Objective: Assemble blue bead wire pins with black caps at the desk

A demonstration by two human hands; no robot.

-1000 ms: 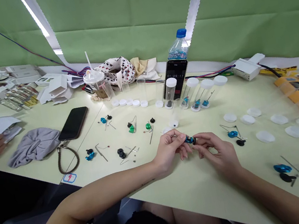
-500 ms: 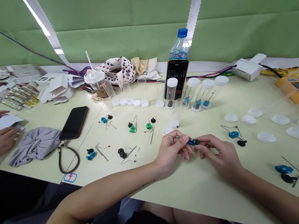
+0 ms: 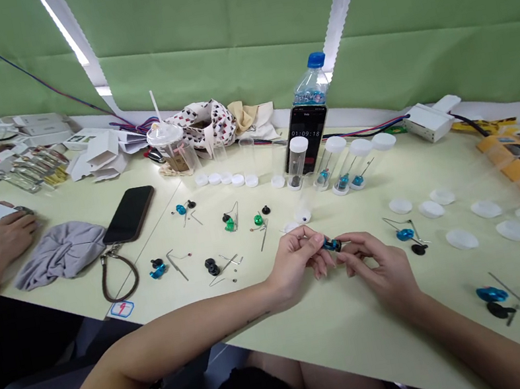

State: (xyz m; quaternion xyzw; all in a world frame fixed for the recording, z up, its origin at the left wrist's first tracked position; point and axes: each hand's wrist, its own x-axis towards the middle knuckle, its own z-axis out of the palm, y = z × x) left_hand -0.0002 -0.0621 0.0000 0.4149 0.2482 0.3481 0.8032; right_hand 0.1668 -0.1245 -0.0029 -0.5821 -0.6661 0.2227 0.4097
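Note:
My left hand (image 3: 303,255) pinches a small blue-and-black part (image 3: 332,245) between thumb and fingertips, just above the table. From the other side, the fingertips of my right hand (image 3: 375,259) are closed on the same part. Its exact kind is too small to make out. Just beyond my left hand stands a clear tube (image 3: 303,208) with a white end. To the right of my right hand lies a similar blue piece (image 3: 405,234) with a thin bent wire and a black disc (image 3: 419,249). Nearer me is another blue piece (image 3: 492,294) beside a hex key.
Capped tubes (image 3: 338,160) holding blue parts stand before a phone (image 3: 306,136) propped against a bottle (image 3: 310,88). White caps (image 3: 462,239) lie to the right; green parts (image 3: 258,220) and black parts (image 3: 212,266) to the left. At far left, a co-worker's hands (image 3: 15,231) hold white card.
My hands stay nearly in place, still holding the part, which has turned slightly. At far left the co-worker's hands and white card have shifted. The phone timer has advanced one second.

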